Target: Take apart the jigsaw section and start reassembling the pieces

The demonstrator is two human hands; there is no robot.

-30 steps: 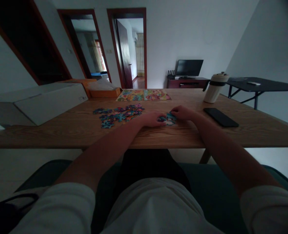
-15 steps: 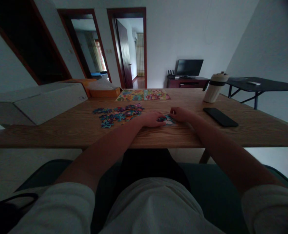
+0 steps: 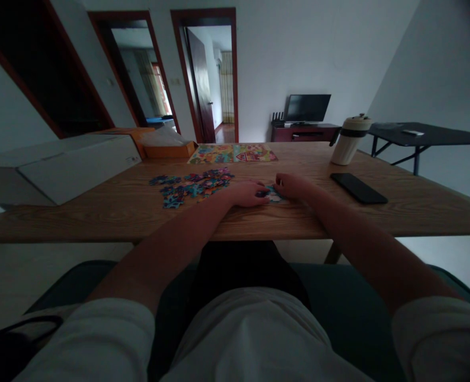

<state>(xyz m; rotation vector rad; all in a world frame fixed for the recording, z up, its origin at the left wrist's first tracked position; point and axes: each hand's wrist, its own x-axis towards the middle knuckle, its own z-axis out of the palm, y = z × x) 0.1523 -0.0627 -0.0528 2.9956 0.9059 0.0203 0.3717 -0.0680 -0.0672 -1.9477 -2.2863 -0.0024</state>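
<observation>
My left hand [image 3: 247, 194] rests on the wooden table [image 3: 227, 225], its thumb and fingers closed about a dark jigsaw piece [image 3: 262, 194]. Beside it lie a few light blue and white joined jigsaw pieces [image 3: 274, 196], partly covered by both hands. From the right, my right hand [image 3: 290, 185] has its fingers curled down onto the edge of these pieces; its fingertips are mostly hidden. To the left of my left hand spreads a pile of loose jigsaw pieces [image 3: 195, 185] in blue, purple and orange.
A colourful picture sheet [image 3: 235, 153] lies flat beyond the hands. At the left stand a white box [image 3: 83, 167] and an orange tray [image 3: 171, 151] with clear plastic. To the right are a black phone [image 3: 358, 188] and a cream tumbler [image 3: 350, 143].
The whole view has shifted slightly. My right hand has edged a little toward the left hand over the joined pieces; the left hand stays nearly still.
</observation>
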